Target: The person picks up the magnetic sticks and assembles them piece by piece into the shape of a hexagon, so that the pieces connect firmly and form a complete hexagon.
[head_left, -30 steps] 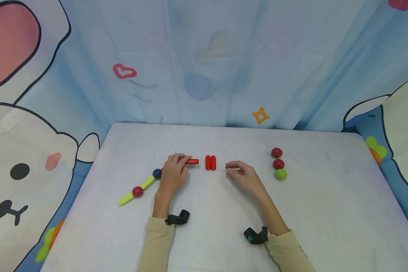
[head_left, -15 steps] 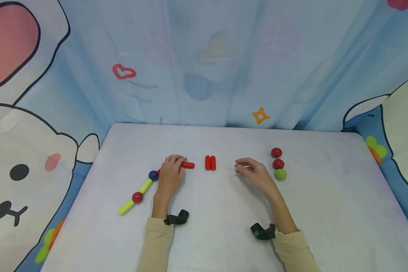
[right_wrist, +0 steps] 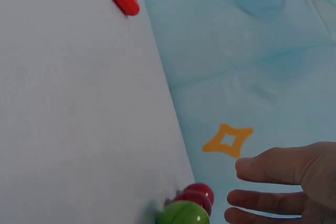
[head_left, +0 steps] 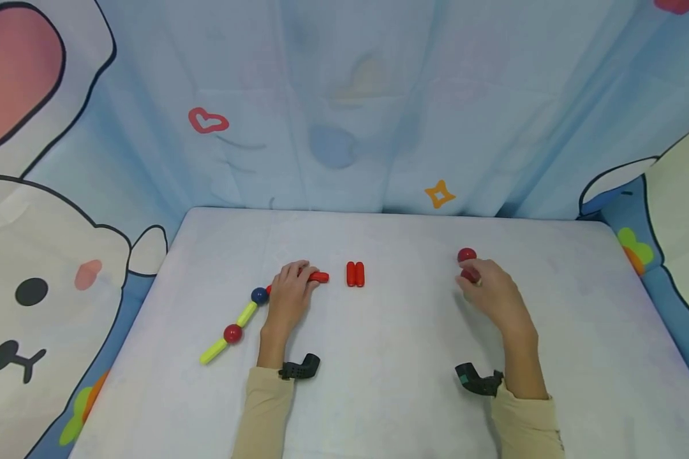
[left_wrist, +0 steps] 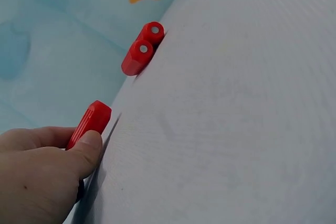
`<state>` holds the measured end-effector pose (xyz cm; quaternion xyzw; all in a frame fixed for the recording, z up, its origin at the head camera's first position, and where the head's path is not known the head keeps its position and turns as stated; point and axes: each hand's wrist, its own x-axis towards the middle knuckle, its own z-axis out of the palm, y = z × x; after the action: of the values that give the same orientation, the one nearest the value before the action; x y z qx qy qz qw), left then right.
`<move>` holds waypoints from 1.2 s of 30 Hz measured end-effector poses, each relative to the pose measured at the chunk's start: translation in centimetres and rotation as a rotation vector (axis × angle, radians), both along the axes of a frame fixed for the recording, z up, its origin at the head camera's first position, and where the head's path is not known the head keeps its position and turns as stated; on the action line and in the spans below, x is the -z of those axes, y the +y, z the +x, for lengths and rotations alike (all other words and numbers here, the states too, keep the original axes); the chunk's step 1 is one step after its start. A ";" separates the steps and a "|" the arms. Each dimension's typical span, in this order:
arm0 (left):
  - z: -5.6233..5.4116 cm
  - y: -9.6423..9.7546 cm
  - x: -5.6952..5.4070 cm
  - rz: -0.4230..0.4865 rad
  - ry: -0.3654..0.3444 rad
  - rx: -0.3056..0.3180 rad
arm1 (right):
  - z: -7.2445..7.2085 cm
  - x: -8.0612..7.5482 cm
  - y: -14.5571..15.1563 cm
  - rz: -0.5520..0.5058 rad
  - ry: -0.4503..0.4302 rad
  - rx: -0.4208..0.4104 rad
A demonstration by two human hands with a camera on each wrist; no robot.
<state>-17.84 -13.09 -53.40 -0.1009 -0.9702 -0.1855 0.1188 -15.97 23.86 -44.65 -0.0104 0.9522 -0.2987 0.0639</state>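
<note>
My left hand [head_left: 289, 296] pinches a red magnetic rod [left_wrist: 92, 121] between thumb and fingers, and its end sticks out to the right. A chain runs down-left from beneath that hand: a dark blue ball [head_left: 259, 296], a yellow-green rod [head_left: 247, 314], a red ball [head_left: 232, 333] and another yellow-green rod [head_left: 213, 351]. Over on the right, my right hand [head_left: 496, 293] is at a row of balls, its fingers extended and spread from the thumb. The far red ball [head_left: 467, 254] shows past the fingertips; the green ball [right_wrist: 184, 214] is mostly hidden by the hand in the head view.
Two red rods [head_left: 355, 274] lie side by side between the hands, with pale magnet tips visible in the left wrist view. The white tabletop [head_left: 379, 370] ends at a blue patterned curtain [head_left: 344, 178] behind. Each wrist wears a black camera [head_left: 301, 367].
My right hand has moved right, from beside the two red rods to the row of balls. The left hand drew its rod slightly left, and the chain's lower end swung toward the front.
</note>
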 end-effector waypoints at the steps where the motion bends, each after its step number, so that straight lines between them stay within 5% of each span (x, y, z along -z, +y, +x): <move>1: 0.0 0.0 0.0 -0.003 0.003 -0.002 | 0.0 -0.1 0.7 0.030 -0.023 0.013; 9: 0.0 0.2 0.2 -0.001 0.012 -0.025 | 0.0 0.5 2.8 0.112 -0.222 0.062; 22: 0.0 0.2 0.3 -0.014 -0.023 -0.027 | -0.4 2.1 1.3 0.096 -0.223 -0.045; 32: 0.0 0.4 0.3 -0.014 0.044 0.012 | -1.3 2.7 -1.0 -0.157 0.016 -0.097; 36: 0.0 0.7 -0.1 0.010 0.071 0.058 | -1.6 3.3 -3.4 -0.316 0.042 -0.104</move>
<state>-17.79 -12.36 -53.34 -0.1352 -0.9611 -0.1898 0.1483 -17.61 20.43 -47.97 -0.0759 0.8926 -0.4407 0.0568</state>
